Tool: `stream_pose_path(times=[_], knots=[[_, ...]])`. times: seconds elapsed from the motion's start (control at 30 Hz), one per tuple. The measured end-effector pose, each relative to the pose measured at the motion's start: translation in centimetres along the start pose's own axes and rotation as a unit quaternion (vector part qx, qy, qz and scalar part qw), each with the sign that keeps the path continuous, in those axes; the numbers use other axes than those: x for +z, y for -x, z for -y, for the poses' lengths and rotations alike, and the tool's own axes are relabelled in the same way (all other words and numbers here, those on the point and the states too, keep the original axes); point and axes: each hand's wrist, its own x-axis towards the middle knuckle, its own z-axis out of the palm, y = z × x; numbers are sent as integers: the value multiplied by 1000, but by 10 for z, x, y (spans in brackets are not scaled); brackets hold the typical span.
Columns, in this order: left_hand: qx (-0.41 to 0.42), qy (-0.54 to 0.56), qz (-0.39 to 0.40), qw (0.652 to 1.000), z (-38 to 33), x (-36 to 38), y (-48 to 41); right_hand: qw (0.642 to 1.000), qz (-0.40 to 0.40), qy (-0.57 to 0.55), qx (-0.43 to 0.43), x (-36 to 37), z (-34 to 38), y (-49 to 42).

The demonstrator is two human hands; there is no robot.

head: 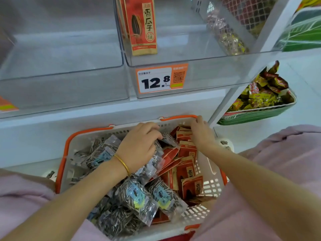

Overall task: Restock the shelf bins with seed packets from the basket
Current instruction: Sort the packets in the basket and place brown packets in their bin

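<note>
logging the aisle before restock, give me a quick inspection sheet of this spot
surface: white shelf with clear left bin, no packets seen in it, and middle bin holding one upright red packet
job's things: basket holds clear striped packets left, red packets right
clutter: nothing seen
hands: left hand grips clear striped packets; right hand curls over far red packets
cables: nothing seen
surroundings: price tag reading 12.8; green tray of snacks at right
</note>
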Motion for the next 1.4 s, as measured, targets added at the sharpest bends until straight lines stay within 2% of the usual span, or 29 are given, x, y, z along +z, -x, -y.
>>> stream_pose_path(times=[0.17,0.37,0.57,0.63,0.73,0.87,1.0,1.13,1.17,1.2,1.27,1.3,1.4], knots=[[-2,9,1,1000,-4,4,1,1000,-3,16,-20,4,-7,0],[0,9,-1,1000,-6,0,-2,991,14,113,-67,0,-8,2],[-41,55,21,997,-4,-1,-9,980,-3,117,-162,-53,5,7],[-78,91,43,992,-7,-4,-15,972,-41,113,-200,-77,6,15],[-118,165,73,977,-11,-10,-23,968,-71,24,-238,-112,-2,26],[-115,284,94,947,-22,-21,-33,941,-67,-170,-284,-145,-6,36],[-125,399,83,905,-28,-31,-34,910,-9,-361,-203,-151,-2,42],[-157,413,24,897,-30,-37,-29,842,-51,-530,-85,-143,6,48],[-161,411,8,897,-32,-40,-29,832,-26,-551,-57,-139,6,50],[-166,415,-7,895,-33,-42,-27,824,32,-564,-40,-134,6,53],[-167,429,-27,887,-32,-44,-27,803,166,-570,-53,-123,9,62],[-166,428,-26,888,-31,-45,-26,795,200,-568,-73,-117,11,66],[-159,412,-22,897,-28,-49,-24,766,180,-609,-100,-113,7,68]])
